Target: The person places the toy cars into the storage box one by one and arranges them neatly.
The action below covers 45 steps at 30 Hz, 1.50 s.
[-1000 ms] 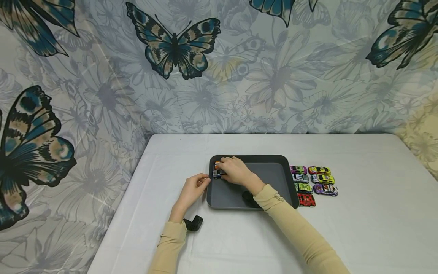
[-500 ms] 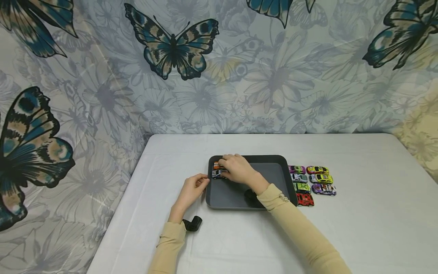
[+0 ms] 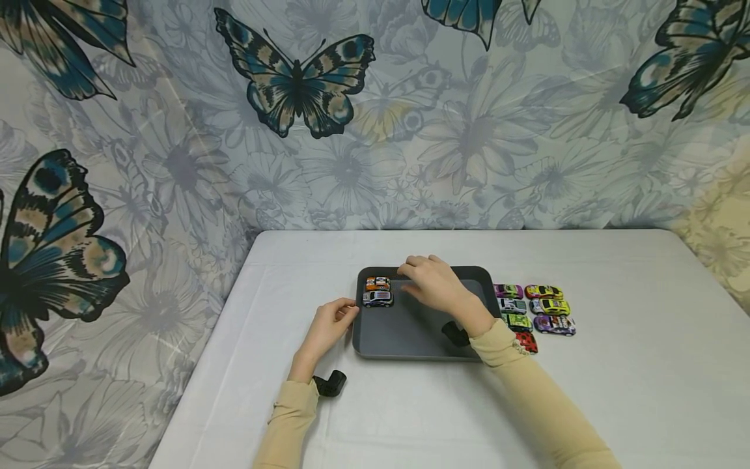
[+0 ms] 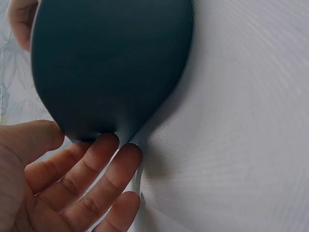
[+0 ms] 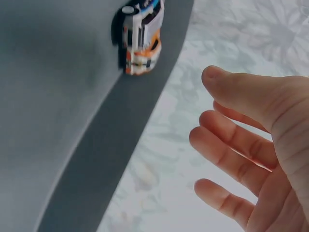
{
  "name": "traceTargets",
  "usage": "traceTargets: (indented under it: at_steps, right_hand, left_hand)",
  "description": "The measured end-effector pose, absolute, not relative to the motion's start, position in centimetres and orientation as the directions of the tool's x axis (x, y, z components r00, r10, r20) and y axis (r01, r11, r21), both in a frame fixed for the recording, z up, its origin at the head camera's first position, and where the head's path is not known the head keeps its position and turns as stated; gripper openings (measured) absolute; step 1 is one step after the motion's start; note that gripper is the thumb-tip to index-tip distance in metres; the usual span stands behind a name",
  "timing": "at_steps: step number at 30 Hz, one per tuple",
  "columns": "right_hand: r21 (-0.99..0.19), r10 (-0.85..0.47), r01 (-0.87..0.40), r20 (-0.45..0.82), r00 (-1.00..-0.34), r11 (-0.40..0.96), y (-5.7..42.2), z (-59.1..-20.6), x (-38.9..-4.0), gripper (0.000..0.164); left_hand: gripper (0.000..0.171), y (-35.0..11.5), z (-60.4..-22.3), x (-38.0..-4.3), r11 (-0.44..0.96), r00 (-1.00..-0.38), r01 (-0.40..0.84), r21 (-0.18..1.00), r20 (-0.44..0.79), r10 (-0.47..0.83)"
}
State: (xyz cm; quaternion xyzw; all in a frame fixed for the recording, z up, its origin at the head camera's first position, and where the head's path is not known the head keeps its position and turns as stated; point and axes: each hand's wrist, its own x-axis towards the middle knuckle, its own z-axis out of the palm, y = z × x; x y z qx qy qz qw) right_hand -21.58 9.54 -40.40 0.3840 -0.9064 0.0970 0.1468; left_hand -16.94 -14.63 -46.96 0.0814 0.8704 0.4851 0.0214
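A dark grey rectangular tray (image 3: 398, 339) lies on the table. My left hand (image 3: 323, 332) pinches its left rim, thumb on one side and fingertips on the other in the left wrist view. At the tray's far left corner stand two toy cars: an orange and white one (image 3: 377, 283) and a silver and black one (image 3: 377, 299) just nearer to me. My right hand (image 3: 441, 286) hovers over the tray, right of both cars, fingers spread and slightly bent. Nothing lies between its thumb and fingers (image 5: 227, 150) in the right wrist view.
Right of the tray, several toy cars stand in two columns, among them a red car (image 3: 526, 342), a purple one (image 3: 555, 324) and a yellow one (image 3: 543, 291). My right forearm partly covers the red car. A white cloth (image 3: 644, 391) covers the table, with a patterned butterfly backdrop (image 3: 469, 163) behind.
My right hand has let go at the silver and black car and moved right, away from the two cars, which now show fully. My left hand has stayed at the tray's rim.
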Motion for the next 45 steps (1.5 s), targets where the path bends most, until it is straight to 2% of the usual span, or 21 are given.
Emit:
traceTargets:
  at_steps: [8,17,33,45]
  right_hand:
    - [-0.103,-0.647,-0.720,0.365,-0.669,0.686,12.3,-39.4,-21.0,0.026]
    - [-0.147,-0.579,-0.665,0.380,-0.721,0.732,16.0,-38.6,-20.4,0.023]
    - [-0.144,-0.513,-0.605,0.400,-0.760,0.783,22.3,-39.6,-18.3,0.021]
    - [-0.152,-0.495,-0.600,0.426,-0.757,0.786,25.8,-40.8,-16.4,0.021]
  left_hand:
    - [0.024,-14.6,-47.0,-16.9,0.514,-0.986,0.120,0.849,0.043,0.160]
    - [0.025,-14.6,-47.0,-16.9,0.523,-0.986,0.121,0.844,0.042,0.160]
    - [0.024,-14.7,-47.0,-16.9,0.511,-0.985,0.131,0.849,0.055,0.161]
    - [0.027,-14.6,-46.9,-16.8,0.511,-0.984,0.128,0.850,0.045,0.171]
